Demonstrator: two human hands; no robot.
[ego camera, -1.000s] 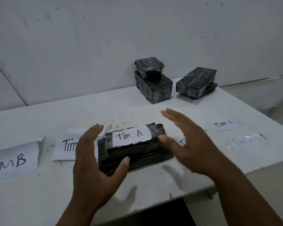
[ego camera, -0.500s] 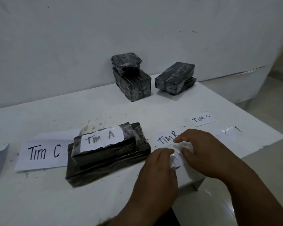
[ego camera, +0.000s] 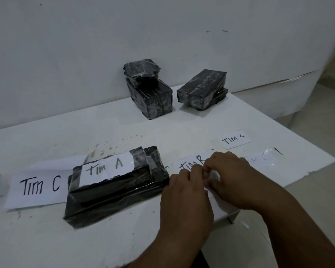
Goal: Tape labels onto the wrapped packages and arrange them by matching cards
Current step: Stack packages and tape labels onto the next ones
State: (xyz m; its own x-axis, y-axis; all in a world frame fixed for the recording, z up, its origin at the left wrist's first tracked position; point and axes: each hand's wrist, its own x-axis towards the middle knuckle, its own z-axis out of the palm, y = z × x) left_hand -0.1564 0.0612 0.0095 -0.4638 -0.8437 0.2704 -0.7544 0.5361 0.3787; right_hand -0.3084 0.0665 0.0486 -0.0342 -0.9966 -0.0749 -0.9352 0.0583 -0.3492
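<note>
The surface (ego camera: 124,238) is matt white, scuffed and speckled with small dark marks, its right edge chipped and rough. The near package (ego camera: 112,192) at frame centre is wrapped in glossy black plastic film that wrinkles and catches light; its label (ego camera: 106,169) is matt white paper under shiny clear tape. The far packages (ego camera: 151,95) in the upper middle wear a marbled black wrap with a sheen. The card (ego camera: 41,187) at left is plain matt paper with black marker ink. The wall (ego camera: 85,45) is dull white.
</note>
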